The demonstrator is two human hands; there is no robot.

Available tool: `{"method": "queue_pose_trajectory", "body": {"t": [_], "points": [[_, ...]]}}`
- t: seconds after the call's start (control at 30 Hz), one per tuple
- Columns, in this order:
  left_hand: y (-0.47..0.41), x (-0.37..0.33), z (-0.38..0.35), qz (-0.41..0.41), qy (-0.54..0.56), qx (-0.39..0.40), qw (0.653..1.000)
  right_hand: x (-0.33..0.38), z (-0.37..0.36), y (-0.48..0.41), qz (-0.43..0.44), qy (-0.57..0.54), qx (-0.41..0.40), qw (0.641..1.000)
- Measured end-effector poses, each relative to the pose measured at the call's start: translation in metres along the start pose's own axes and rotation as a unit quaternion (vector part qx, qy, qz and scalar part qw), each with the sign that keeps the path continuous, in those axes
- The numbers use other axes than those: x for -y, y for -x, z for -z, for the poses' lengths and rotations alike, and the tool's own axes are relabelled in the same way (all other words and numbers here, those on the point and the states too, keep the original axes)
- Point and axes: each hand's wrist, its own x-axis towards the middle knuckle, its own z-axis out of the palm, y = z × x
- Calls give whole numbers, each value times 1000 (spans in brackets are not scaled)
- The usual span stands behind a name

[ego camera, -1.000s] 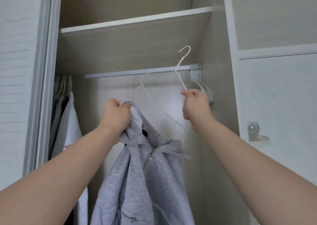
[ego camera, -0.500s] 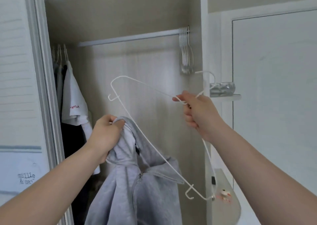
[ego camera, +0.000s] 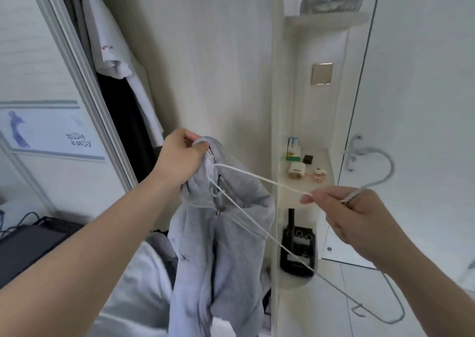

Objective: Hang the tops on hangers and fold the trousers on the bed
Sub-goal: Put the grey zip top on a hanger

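Two hands busy: left hand [ego camera: 180,156] grips hoodie [ego camera: 226,246] by its bunched collar, hoodie hanging below, right hand [ego camera: 359,216] pinches hanger [ego camera: 259,178] neck, tip at collar; bunched opening could snag tip on hood.

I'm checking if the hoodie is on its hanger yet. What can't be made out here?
Head view.
Far end of the hanger: whether it sits inside the hoodie neck, hidden by collar and left hand.
The hoodie hem: cut off by the bottom edge.
Red print on the hung white top: too small and blurred to read.
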Motion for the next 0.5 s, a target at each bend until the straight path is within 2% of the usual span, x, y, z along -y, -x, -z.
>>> {"method": "queue_pose_trajectory", "body": {"t": [0.1,0.2,0.27,0.37,0.5], "points": [[46,-4,-18,-45,-103,31,993,-13,16,29,-16,62,28,998],[88,-10,-33,-92,-232,62,966,-13,36,43,9,131,59,990],[111,-17,-43,-117,-271,70,953,-16,46,51,21,154,84,984],[138,-32,-57,-127,-229,115,958,-22,51,64,19,186,108,976],[170,-55,-81,-36,-65,191,979,-47,34,83,-8,192,107,976]]}}
